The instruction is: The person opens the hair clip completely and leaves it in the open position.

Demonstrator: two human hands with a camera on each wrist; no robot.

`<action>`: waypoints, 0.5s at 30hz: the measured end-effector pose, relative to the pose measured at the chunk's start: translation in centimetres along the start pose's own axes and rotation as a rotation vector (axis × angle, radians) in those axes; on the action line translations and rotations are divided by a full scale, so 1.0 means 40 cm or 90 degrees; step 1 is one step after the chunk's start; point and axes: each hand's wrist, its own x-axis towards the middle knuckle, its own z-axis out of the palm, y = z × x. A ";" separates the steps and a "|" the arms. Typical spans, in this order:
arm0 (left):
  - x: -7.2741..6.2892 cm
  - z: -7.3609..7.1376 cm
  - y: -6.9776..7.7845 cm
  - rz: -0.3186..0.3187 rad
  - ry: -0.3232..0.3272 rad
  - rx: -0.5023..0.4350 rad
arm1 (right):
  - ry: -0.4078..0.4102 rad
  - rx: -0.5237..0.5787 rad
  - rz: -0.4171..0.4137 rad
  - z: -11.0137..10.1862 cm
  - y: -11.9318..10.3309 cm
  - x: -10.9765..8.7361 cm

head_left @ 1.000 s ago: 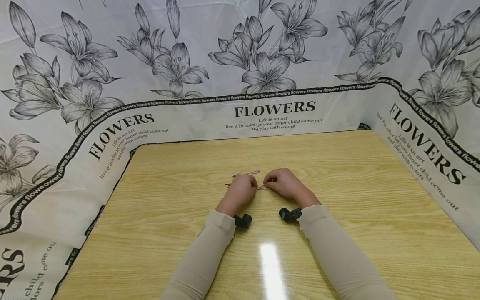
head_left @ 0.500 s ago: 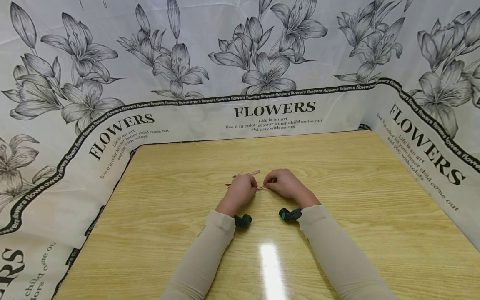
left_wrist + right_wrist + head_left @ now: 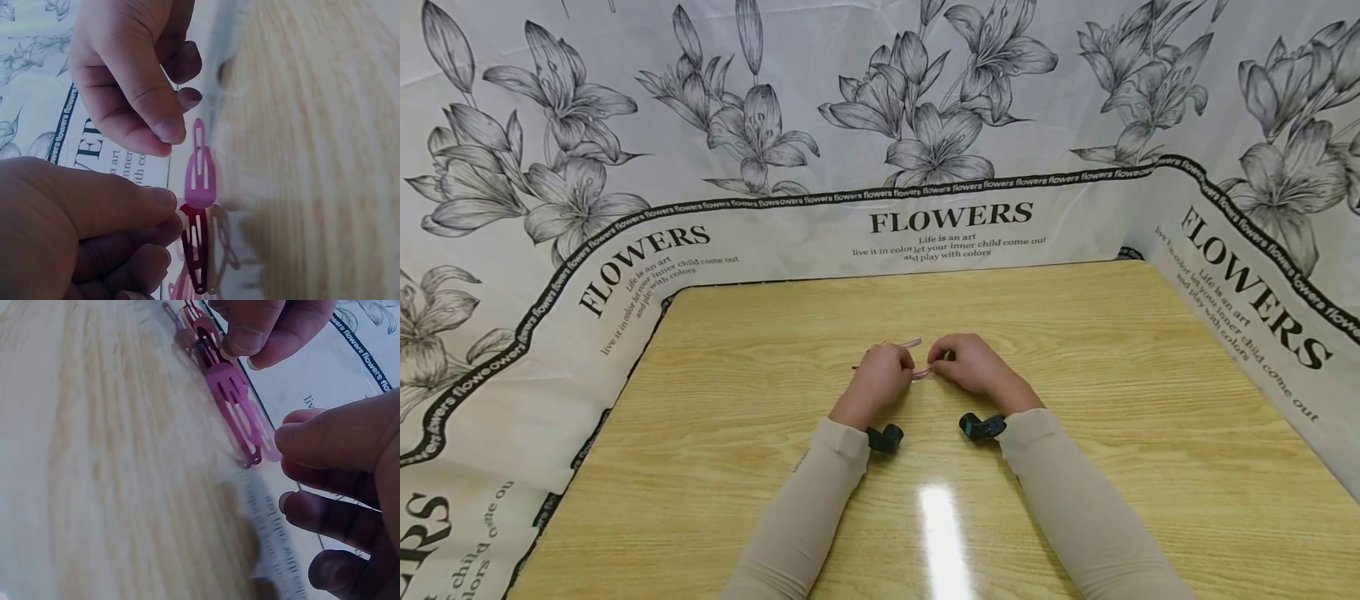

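A pink snap hair clip point(image 3: 200, 178) and a dark red snap hair clip point(image 3: 195, 250) line up end to end, meeting at the fingertips of my left hand point(image 3: 880, 375). The left thumb and forefinger pinch at that junction, by the dark red clip's end. Opposite, my right hand point(image 3: 972, 365) has its thumb and forefinger close together beside the pink clip's narrow tip, a small gap apart in the left wrist view. Its other fingers point(image 3: 331, 512) are loosely bent. The pink clip's prongs look spread in the right wrist view. More pinkish clips point(image 3: 182, 284) show beyond the dark red one.
A light wood-grain table point(image 3: 1075, 467) lies under both hands. Another pale pink piece point(image 3: 911, 342) lies just beyond the left hand. White cloth printed with flowers point(image 3: 955, 225) stands around the table's back and sides. Dark wrist cameras point(image 3: 886, 438) sit at the cuffs.
Both hands stay nearly in place. The left hand has tilted slightly, covering more of the reddish ends to its left, and the pink clip between the hands slants up a little more.
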 end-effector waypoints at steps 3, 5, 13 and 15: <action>-0.001 -0.008 0.001 0.005 0.009 -0.005 | 0.010 -0.008 0.001 -0.013 -0.017 -0.003; -0.004 -0.017 0.001 0.004 0.014 -0.015 | 0.021 -0.018 -0.010 -0.024 -0.033 -0.006; -0.019 -0.064 -0.014 0.004 0.057 -0.013 | 0.075 -0.066 -0.060 -0.097 -0.097 -0.031; -0.028 -0.083 -0.019 0.001 0.072 0.007 | 0.084 -0.084 -0.065 -0.120 -0.104 -0.037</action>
